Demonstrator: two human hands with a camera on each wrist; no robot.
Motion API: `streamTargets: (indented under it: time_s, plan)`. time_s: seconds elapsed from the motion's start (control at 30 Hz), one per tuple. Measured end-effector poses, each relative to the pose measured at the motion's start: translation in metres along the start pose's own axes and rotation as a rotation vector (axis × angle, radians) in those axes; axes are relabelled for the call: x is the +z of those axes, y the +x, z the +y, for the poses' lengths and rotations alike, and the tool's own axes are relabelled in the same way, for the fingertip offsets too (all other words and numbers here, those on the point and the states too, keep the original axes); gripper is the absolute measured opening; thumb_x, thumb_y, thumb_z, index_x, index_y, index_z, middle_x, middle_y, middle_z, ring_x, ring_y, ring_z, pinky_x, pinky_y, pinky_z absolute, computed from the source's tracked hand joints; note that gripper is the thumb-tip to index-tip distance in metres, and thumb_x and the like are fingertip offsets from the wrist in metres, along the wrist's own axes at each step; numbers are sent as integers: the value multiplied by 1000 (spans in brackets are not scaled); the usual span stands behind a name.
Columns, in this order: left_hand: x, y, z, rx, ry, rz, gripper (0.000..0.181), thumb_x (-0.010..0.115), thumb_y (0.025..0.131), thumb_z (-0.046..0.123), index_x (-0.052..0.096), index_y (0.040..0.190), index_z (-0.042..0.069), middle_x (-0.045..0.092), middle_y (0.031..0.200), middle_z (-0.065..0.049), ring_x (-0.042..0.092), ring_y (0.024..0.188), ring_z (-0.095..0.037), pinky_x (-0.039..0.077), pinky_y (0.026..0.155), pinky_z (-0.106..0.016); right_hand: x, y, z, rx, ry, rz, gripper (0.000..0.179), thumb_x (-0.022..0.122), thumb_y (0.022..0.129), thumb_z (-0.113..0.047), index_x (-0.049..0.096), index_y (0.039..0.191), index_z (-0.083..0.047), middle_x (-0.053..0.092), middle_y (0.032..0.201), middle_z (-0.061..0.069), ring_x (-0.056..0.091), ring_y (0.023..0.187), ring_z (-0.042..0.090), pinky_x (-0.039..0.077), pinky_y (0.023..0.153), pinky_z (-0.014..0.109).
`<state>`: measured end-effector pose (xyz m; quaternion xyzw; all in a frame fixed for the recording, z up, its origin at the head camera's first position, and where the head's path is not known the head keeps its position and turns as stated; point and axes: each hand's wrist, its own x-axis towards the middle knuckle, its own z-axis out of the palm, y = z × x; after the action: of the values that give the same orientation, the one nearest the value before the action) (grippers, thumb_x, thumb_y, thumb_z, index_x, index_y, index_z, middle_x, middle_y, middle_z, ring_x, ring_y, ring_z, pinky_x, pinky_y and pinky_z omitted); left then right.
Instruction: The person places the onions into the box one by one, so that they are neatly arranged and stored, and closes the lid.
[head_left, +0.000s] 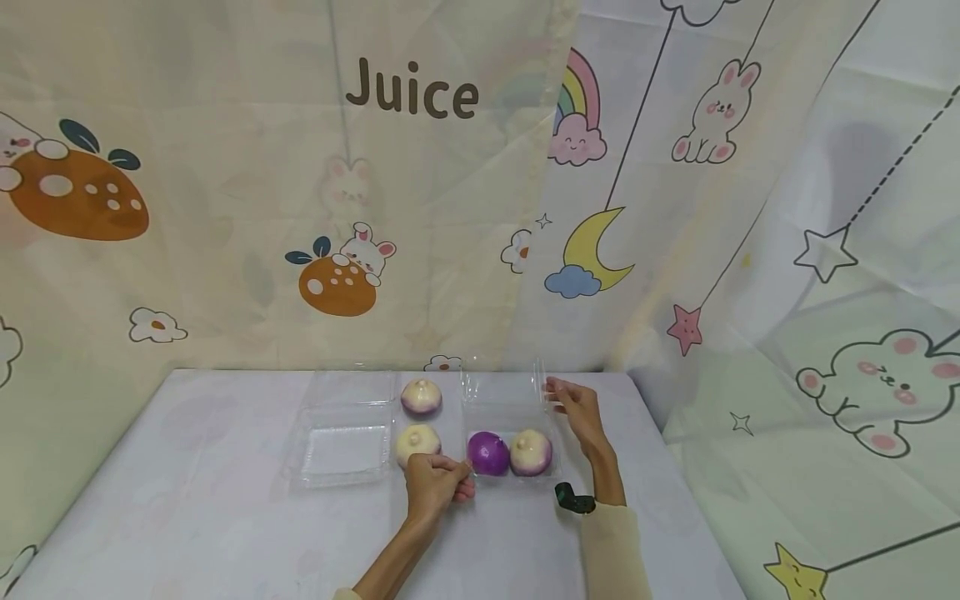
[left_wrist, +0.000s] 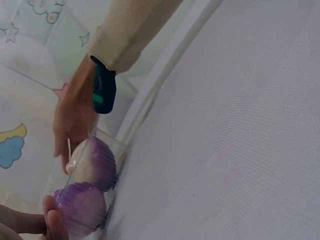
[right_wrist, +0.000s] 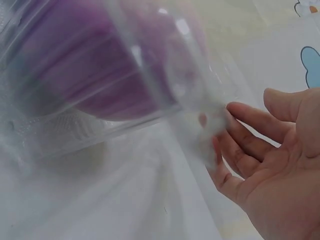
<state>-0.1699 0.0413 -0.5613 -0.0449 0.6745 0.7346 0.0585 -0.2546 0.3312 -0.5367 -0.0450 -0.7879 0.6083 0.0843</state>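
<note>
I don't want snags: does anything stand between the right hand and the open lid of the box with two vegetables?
Nothing visible does. The right hand is at the right edge of the lid; the purple vegetable and pale vegetable sit nearer the person, in the box, with the left hand by its front left corner.

Containers (head_left: 345, 450): clear plastic, glossy. Round vegetables (head_left: 531, 452): smooth, shiny skins. Surface (left_wrist: 225, 125) matt, finely textured; printed curtain (head_left: 225, 183), thin creased cloth.

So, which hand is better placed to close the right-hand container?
Likely the right hand: it's at the open lid, while the left hand is at the near-left corner of the container.
</note>
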Motion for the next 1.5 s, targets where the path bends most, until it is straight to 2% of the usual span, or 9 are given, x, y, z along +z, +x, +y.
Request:
streamTargets:
  time_s: [0.1, 0.37, 0.6, 0.83, 1.07, 1.27, 1.5]
  plan:
    - [0, 0, 0, 2, 3, -4, 18, 80, 95, 1, 76, 84, -12, 76, 65, -17, 71, 50, -10, 64, 50, -24, -1, 1, 0, 1, -3, -10, 44, 48, 118, -22, 62, 145, 10, 69, 141, 34, 69, 128, 48, 57, 114, 62]
    - [1, -1, 1, 4, 3, 0, 18, 80, 95, 1, 76, 83, -12, 76, 65, -17, 70, 50, -10, 64, 50, -24, -2, -3, -1, -23, -13, -10, 46, 50, 118, -25, 61, 147, 8, 70, 141, 30, 71, 128, 45, 60, 112, 56]
    - [1, -3, 1, -5, 2, 10, 19, 79, 95, 1, 76, 83, -13, 76, 64, -16, 70, 49, -10, 63, 49, -24, -3, -6, -3, -34, -18, -9, 44, 52, 117, -22, 61, 148, 9, 70, 141, 30, 73, 126, 41, 65, 104, 41]
    - [0, -5, 3, -11, -6, 18, 20, 80, 95, 1, 76, 86, -16, 76, 64, -16, 69, 49, -9, 63, 48, -24, -3, -6, -5, -40, -13, -10, 44, 56, 116, -24, 63, 148, 6, 71, 140, 30, 74, 123, 38, 64, 95, 26]
    - [-1, -4, 4, -5, -3, 6, 19, 80, 95, 2, 76, 87, -15, 76, 66, -19, 70, 49, -10, 64, 49, -25, -4, -9, -4, -49, -20, -10, 45, 56, 116, -24, 61, 147, 8, 71, 141, 29, 75, 121, 33, 65, 100, 35]
    - [0, -1, 2, 1, 16, 1, 18, 80, 95, 1, 77, 85, -13, 76, 66, -17, 71, 50, -10, 65, 51, -26, -5, -7, -3, -47, -22, -5, 42, 56, 116, -24, 64, 146, 5, 72, 139, 29, 74, 123, 39, 64, 105, 46]
    - [0, -3, 3, 2, 8, 3, 19, 80, 95, 1, 76, 86, -15, 76, 65, -18, 70, 49, -10, 65, 50, -26, -8, -9, -6, -69, -22, -10, 43, 56, 116, -26, 65, 145, 5, 72, 139, 28, 76, 121, 33, 64, 106, 46]
